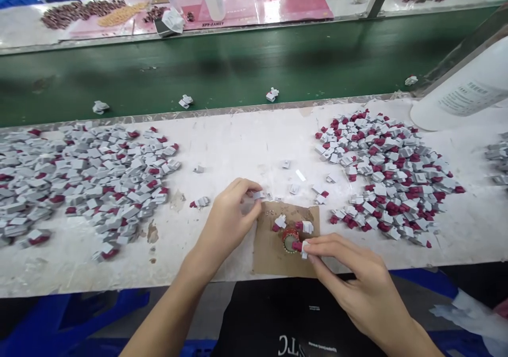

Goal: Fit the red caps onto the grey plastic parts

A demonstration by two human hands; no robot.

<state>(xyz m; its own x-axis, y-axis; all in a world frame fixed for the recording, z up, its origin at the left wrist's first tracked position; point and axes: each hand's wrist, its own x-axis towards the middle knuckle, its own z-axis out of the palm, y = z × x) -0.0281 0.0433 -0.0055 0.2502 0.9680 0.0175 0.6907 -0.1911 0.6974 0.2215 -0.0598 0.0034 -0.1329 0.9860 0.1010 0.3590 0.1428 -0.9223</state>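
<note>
My right hand (353, 272) pinches a small grey-and-maroon plastic part (304, 250) between thumb and fingertips. The part's maroon end reaches over an upturned red bottle cap (290, 239) on a piece of brown cardboard (273, 264); whether it touches what is inside I cannot tell. Two more grey-and-maroon parts lie on the cardboard beside the cap. Near the cardboard's upper left corner my left hand (232, 209) is closed, with a small grey plastic piece (257, 194) between thumb and forefinger.
Heaps of grey-and-maroon parts lie left (115, 172) and right (389, 182). A white bottle (464, 90) leans in at the right. Behind the table runs a green conveyor belt (222, 66) with several parts on it. Another person's hands show beyond, at the top.
</note>
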